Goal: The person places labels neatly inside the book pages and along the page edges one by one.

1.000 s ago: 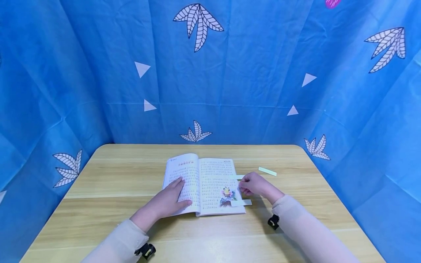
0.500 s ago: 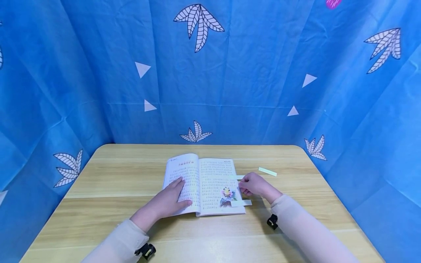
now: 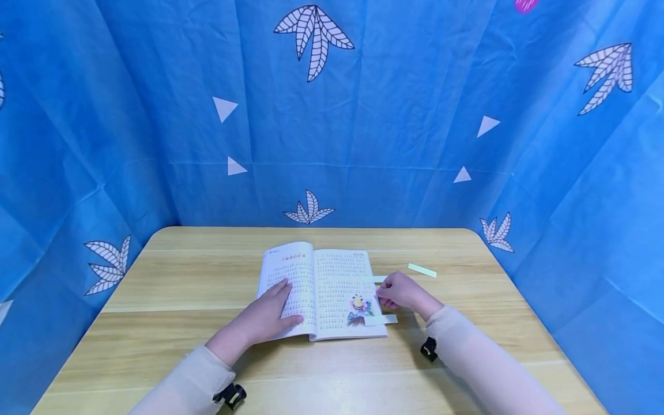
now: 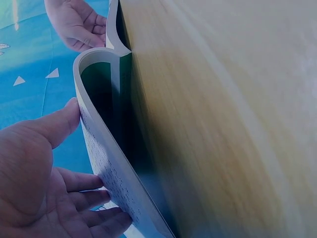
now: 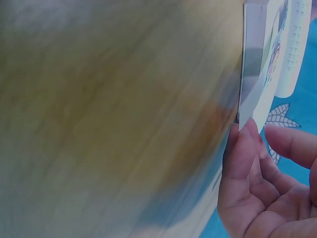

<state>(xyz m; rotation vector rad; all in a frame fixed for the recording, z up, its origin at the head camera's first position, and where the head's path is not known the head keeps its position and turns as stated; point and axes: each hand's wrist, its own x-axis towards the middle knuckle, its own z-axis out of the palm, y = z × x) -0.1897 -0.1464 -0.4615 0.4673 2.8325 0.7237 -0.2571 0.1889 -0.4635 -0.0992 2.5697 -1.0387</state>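
An open book with printed text lies on the table, a cartoon bee on its right page. My left hand rests on the left page with fingers spread; in the left wrist view, the left hand touches that page with thumb and fingertips. At the book's right edge, my right hand has its fingers curled, thumb and forefinger at the page edge. The right wrist view shows the right hand with fingers on the page's table side and thumb on its printed side. A pale paper strip lies across the page edge.
A second pale strip crosses the page edge, partly behind the right hand. A loose green-tinted strip lies on the wooden table beyond the right hand. A blue patterned curtain surrounds the table's back and sides.
The right forearm has shifted very slightly left. Both hands stay at the same places on the book, and the book and strips look unmoved.
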